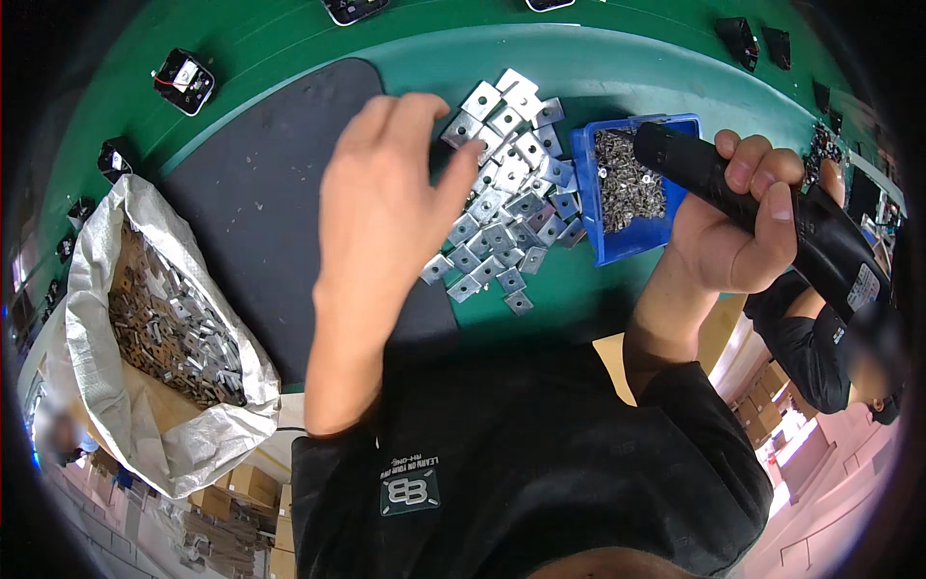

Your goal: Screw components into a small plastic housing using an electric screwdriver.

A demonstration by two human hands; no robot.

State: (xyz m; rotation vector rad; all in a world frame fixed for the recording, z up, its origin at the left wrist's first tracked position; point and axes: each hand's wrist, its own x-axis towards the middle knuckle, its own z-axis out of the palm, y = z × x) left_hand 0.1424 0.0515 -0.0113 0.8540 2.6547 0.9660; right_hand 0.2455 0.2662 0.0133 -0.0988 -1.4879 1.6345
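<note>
My left hand hovers at the left edge of a loose pile of square metal plates, each with a hole in it. Its thumb and fingers are apart and nothing shows between them; the thumb tip overlaps the upper plates. In my right hand is a black electric screwdriver, the fingers wrapped round its body. The tool slants over a blue bin of small screws, its front end pointing up and left toward the pile.
A dark mat lies on the green table under my left arm. At left stands a white woven sack full of small metal pieces. Black housings line the far side. Another person sits at right.
</note>
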